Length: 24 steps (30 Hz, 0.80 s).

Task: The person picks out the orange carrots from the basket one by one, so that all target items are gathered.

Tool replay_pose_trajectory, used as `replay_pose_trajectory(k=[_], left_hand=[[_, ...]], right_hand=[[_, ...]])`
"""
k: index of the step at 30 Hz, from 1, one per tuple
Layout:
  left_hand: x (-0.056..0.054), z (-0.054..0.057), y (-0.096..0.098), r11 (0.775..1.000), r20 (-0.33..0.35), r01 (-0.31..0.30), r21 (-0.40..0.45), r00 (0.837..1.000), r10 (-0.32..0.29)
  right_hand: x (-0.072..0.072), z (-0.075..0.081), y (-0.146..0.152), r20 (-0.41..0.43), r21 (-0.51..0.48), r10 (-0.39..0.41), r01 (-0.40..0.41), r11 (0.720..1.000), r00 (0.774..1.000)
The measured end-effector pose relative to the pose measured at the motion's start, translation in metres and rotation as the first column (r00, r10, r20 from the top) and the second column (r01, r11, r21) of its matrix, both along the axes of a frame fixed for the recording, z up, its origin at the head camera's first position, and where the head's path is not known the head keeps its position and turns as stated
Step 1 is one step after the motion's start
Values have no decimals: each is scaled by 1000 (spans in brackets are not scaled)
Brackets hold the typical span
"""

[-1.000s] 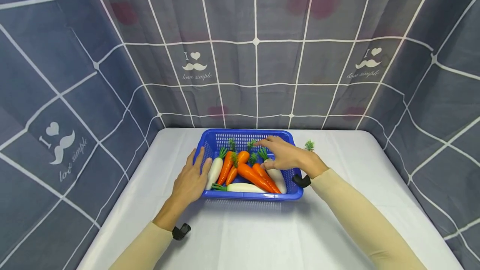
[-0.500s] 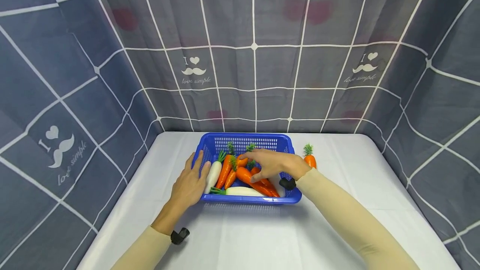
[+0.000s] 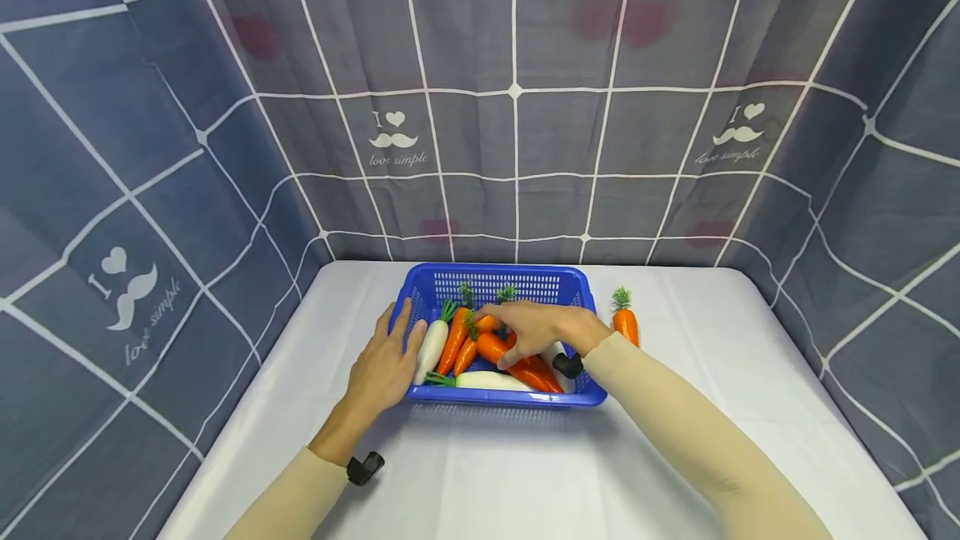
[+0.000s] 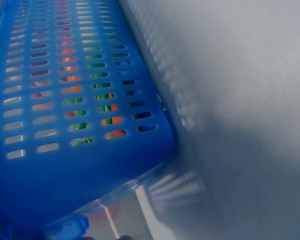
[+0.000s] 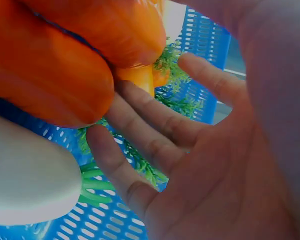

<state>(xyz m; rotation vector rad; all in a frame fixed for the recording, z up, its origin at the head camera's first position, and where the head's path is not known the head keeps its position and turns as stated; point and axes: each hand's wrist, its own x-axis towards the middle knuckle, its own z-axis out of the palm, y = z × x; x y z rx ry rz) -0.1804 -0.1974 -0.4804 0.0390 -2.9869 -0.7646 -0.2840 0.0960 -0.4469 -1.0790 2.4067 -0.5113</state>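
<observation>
While the left hand (image 3: 384, 365) lies flat against the basket (image 3: 495, 282), right hand (image 3: 534, 328) loose-fingered, touching carrots (image 3: 501, 351).

Staged rec. booth: curtain (image 3: 517, 107) walls, clothed table (image 3: 525, 473).

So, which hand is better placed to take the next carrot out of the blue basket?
Probably the right. The right hand is already inside the blue basket, its fingers curling against the carrots. The left hand lies flat against the basket's left wall, apparently steadying it.
</observation>
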Motion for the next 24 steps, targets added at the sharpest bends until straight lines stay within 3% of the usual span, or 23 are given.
replay_pose_trajectory(k=[11,24], left_hand=[[-1,0,0,1000,-5,1,8,1000,-1],[-2,0,0,1000,-5,-2,8,1000,2]], right_hand=[[-5,-4,-4,63,-24,5,-3,1000,998],[-2,-5,-10,28,-20,42,-41,999,999]])
